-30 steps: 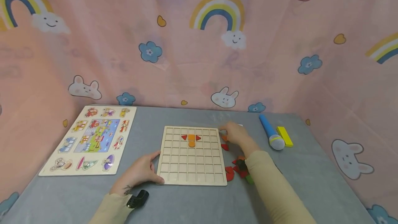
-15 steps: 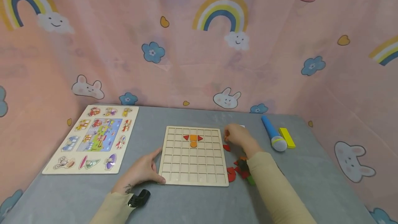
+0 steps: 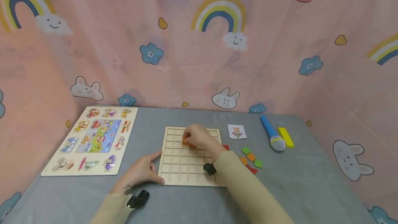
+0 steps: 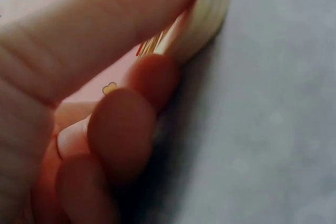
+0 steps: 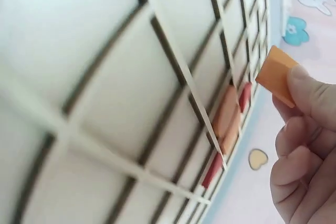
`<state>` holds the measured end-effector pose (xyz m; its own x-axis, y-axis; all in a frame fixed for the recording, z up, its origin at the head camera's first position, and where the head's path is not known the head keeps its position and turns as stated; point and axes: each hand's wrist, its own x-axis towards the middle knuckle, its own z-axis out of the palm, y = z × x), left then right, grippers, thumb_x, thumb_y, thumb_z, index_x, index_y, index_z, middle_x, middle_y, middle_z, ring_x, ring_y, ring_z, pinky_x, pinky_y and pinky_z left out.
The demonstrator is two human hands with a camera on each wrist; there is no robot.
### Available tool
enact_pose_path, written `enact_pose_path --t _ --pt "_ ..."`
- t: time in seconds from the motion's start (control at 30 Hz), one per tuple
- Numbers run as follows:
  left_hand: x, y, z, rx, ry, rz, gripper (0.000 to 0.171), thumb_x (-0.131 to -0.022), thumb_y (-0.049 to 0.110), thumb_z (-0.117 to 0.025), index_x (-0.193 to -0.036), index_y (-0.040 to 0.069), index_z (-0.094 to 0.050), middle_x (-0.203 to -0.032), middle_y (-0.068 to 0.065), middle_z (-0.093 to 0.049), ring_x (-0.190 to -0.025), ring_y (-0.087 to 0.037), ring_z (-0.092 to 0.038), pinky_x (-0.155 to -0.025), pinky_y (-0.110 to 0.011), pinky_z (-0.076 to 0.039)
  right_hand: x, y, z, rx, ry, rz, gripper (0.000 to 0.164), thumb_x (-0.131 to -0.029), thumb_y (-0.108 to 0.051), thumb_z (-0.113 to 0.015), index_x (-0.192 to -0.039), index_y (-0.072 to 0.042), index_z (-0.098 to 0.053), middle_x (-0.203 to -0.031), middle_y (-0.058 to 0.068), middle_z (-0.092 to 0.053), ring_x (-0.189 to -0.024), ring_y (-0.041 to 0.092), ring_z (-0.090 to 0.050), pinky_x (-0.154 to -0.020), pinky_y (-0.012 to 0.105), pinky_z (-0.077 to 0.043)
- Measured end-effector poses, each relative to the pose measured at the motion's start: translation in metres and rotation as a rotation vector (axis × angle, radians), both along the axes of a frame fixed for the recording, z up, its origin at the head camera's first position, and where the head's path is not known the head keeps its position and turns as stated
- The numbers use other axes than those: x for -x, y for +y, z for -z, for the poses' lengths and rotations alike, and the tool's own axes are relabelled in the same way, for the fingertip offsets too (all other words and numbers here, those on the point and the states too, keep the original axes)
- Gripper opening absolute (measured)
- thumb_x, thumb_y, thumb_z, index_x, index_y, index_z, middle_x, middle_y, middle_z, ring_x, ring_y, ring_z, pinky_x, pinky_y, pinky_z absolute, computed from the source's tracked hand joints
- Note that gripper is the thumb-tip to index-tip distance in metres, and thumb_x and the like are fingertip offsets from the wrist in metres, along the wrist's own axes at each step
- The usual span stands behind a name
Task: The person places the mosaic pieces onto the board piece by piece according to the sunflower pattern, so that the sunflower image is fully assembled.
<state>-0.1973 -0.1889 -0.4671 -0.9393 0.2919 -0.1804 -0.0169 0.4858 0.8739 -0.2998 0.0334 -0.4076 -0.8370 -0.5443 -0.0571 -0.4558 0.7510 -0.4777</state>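
My left hand (image 3: pixel 138 173) holds the left edge of a wooden grid board (image 3: pixel 180 168), thumb at its near corner. In the left wrist view that board edge (image 4: pixel 207 22) sits between the thumb and curled fingers. Over the board's upper part, my right hand (image 3: pixel 201 136) pinches an orange tile (image 5: pixel 274 72) between thumb and finger. Two orange pieces (image 5: pixel 227 111) and red pieces (image 5: pixel 212 170) lie in the grid cells, mostly hidden by the hand in the head view.
Loose green tiles (image 3: pixel 258 163), orange tiles (image 3: pixel 251 156) and red pieces (image 3: pixel 252 169) lie right of the board. Behind them is a picture card (image 3: pixel 237 131). A blue microphone (image 3: pixel 270 132) and yellow block (image 3: pixel 286 137) stand farther right. A picture puzzle board (image 3: pixel 69 161) lies left.
My right hand has moved left from beside the board to over its upper cells, carrying an orange tile. The picture card and loose tiles have come into view. The left hand stays put.
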Motion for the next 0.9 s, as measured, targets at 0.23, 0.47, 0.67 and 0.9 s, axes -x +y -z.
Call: enact_pose_path --t 0.23,0.47,0.67,0.9 --pt "-0.001 0.000 0.000 -0.013 -0.011 0.008 0.112 -0.052 0.012 -0.089 -0.144 -0.001 -0.027 -0.056 -0.002 -0.057 -0.047 -0.009 -0.048 -0.047 -0.027 -0.041 0.003 -0.006 0.013 -0.068 -0.012 0.028 0.004 -0.084 -0.012 -0.067 -0.087 -0.013 -0.070 -0.085 0.000 -0.063 -0.067 0.012 -0.053 -0.066 0.029 -0.044" --pt "-0.001 0.000 -0.001 -0.021 -0.013 0.007 0.111 -0.053 0.012 -0.089 -0.144 -0.001 -0.027 -0.056 -0.001 -0.057 -0.047 -0.008 -0.047 -0.046 -0.026 -0.040 0.003 -0.010 0.018 -0.096 0.015 0.033 0.007 -0.085 -0.014 -0.065 -0.087 -0.016 -0.072 -0.091 -0.001 -0.067 -0.076 0.014 -0.057 -0.071 0.031 -0.046" --pt "-0.002 -0.001 -0.001 -0.028 -0.035 0.003 0.111 -0.053 0.012 -0.088 -0.145 0.000 -0.026 -0.057 -0.003 -0.058 -0.048 -0.009 -0.048 -0.047 -0.026 -0.040 -0.003 -0.006 0.012 -0.106 0.071 0.055 0.012 -0.087 -0.017 -0.063 -0.095 -0.015 -0.072 -0.097 0.002 -0.066 -0.084 0.017 -0.058 -0.073 0.033 -0.047" --pt "0.000 -0.002 -0.002 -0.019 -0.033 0.009 0.112 -0.053 0.012 -0.089 -0.145 0.001 -0.026 -0.057 -0.003 -0.057 -0.047 -0.009 -0.047 -0.047 -0.026 -0.039 -0.012 0.060 -0.012 0.000 0.078 0.264 0.027 -0.087 -0.016 -0.063 -0.111 -0.004 -0.066 -0.105 0.011 -0.065 -0.096 0.026 -0.059 -0.077 0.040 -0.048"
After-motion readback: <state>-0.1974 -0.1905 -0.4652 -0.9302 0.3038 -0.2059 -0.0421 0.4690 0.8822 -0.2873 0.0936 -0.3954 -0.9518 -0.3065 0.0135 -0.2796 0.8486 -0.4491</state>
